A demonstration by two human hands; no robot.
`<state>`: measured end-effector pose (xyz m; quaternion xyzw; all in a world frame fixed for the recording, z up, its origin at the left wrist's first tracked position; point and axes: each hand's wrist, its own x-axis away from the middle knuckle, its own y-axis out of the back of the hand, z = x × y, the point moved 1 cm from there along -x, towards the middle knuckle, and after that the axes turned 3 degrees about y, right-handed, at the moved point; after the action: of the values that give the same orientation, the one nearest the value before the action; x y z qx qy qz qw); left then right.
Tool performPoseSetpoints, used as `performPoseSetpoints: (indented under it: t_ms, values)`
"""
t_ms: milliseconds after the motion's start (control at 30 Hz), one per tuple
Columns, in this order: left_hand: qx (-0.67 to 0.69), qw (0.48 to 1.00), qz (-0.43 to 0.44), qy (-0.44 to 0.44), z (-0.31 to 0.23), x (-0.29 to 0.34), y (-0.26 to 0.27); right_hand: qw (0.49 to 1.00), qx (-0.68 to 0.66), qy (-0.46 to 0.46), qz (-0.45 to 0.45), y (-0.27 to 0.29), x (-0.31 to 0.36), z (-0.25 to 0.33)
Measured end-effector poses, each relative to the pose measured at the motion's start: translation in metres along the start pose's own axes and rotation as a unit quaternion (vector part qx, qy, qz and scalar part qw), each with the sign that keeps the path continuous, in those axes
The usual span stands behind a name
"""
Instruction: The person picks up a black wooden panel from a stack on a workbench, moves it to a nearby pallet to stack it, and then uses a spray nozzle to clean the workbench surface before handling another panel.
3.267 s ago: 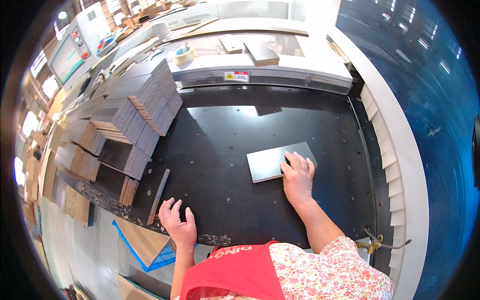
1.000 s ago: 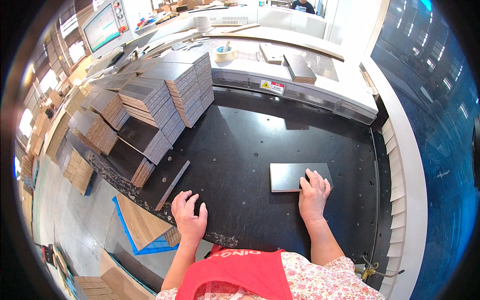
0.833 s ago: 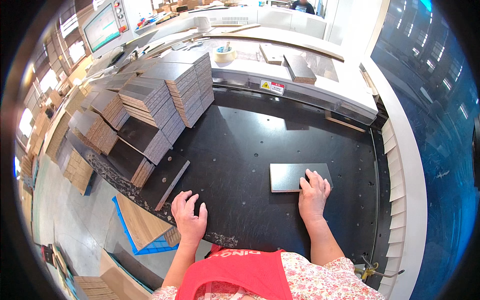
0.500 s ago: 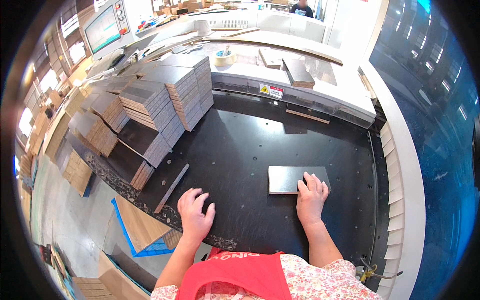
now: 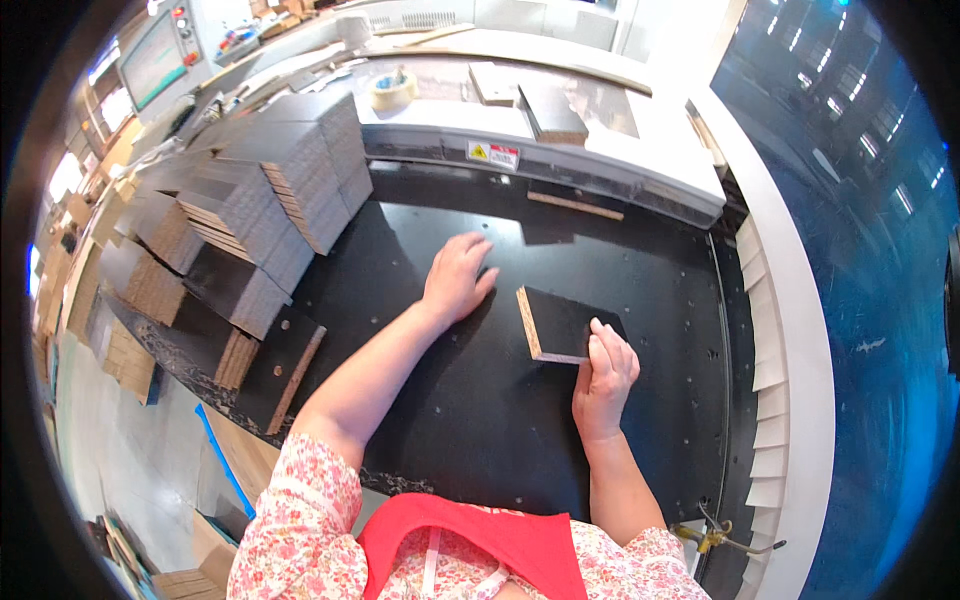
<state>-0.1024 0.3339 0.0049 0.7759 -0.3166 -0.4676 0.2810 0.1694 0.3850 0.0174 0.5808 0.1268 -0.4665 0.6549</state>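
Observation:
A small dark rectangular chipboard panel (image 5: 560, 322) is tilted above the black worktop (image 5: 440, 400), its pale raw left edge showing. My right hand (image 5: 606, 378) grips its right end, thumb and fingers around the near corner. To the left of the panel, my left hand (image 5: 460, 278) hovers over the worktop, fingers loosely apart and nothing in it. Stacks of similar grey panels (image 5: 310, 170) stand at the worktop's left side. A single narrow strip-edged panel (image 5: 290, 375) lies in front of them.
A white machine beam (image 5: 640, 170) with a warning label crosses the far side of the worktop. On it sit a roll of tape (image 5: 392, 90) and a dark panel (image 5: 552, 112). White pleated covers (image 5: 768, 400) and a blue window panel (image 5: 850, 250) border the right.
The right hand has lifted and tilted the panel, which lay flat before. My left hand has reached forward and to the right, away from the near-left edge. The whole view has shifted a little.

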Motion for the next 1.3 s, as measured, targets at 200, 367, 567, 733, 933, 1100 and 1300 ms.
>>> performPoseSetpoints:
  t_ms: [200,367,567,733,933,1100,1300]
  values:
    - [-0.004,0.997,-0.008,-0.073,-0.014,-0.054,-0.049,0.999,-0.039,-0.006,-0.007,-0.001,0.0,-0.002]
    - [-0.062,0.996,0.005,-0.064,-0.011,-0.098,-0.086,0.998,-0.061,-0.005,-0.032,-0.003,0.001,-0.007]
    - [-0.096,0.988,0.115,0.031,-0.004,-0.114,-0.086,0.994,-0.078,-0.018,-0.073,-0.006,-0.008,-0.022]
    - [-0.114,0.988,0.105,0.016,-0.014,-0.093,-0.066,0.995,0.096,0.005,-0.019,0.018,-0.028,-0.077]
    - [-0.1,0.989,0.088,0.071,-0.014,-0.023,-0.01,0.971,0.187,0.002,0.148,0.014,-0.033,-0.161]
    - [-0.142,0.982,0.052,0.114,-0.021,0.056,0.041,0.863,0.36,-0.063,0.35,0.018,-0.06,-0.118]
    - [-0.125,0.974,0.053,0.179,-0.05,0.111,0.078,0.947,0.29,0.022,0.136,-0.014,-0.042,-0.115]
